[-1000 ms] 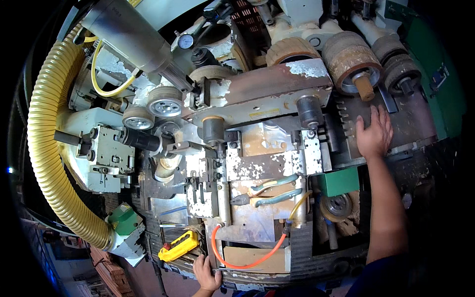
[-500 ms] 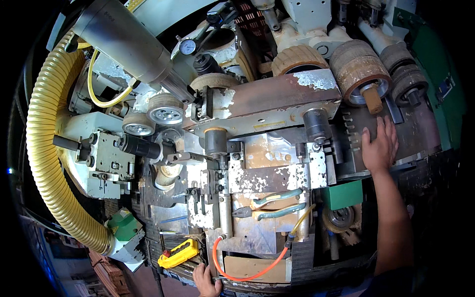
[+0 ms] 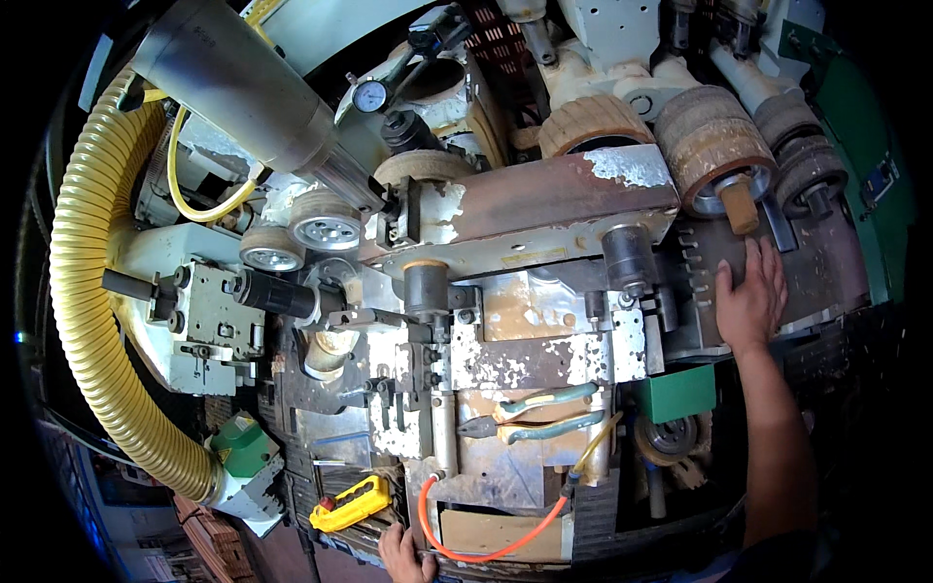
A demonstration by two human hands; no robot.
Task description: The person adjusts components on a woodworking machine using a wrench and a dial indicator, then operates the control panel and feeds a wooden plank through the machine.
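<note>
My right hand (image 3: 753, 301) lies open, palm down, on a dark steel plate (image 3: 816, 277) at the right, just below a roller (image 3: 705, 155) with a wooden shaft end (image 3: 739, 204). My left hand (image 3: 406, 554) is at the machine's front edge, fingers curled over it, partly cut off by the lower picture edge. Above it lies a yellow push-button pendant (image 3: 352, 502) with a red button. Pliers with green handles (image 3: 549, 426) lie on the central metal bed (image 3: 505, 476). An orange hose (image 3: 494, 556) loops below them, and a steel beam (image 3: 525, 199) crosses the middle.
A ribbed yellow duct (image 3: 92, 340) curves down the left side, beside a bolted block (image 3: 219, 311). A cylinder (image 3: 228, 83), dial gauge (image 3: 369, 95) and several wheels (image 3: 326, 222) stand behind. A green box (image 3: 675, 394) sits low right; a green panel (image 3: 850, 126) is at far right.
The whole view has shifted, so the machine and my hands sit lower in the picture. Both hands stay at about the same spots on the machine.
</note>
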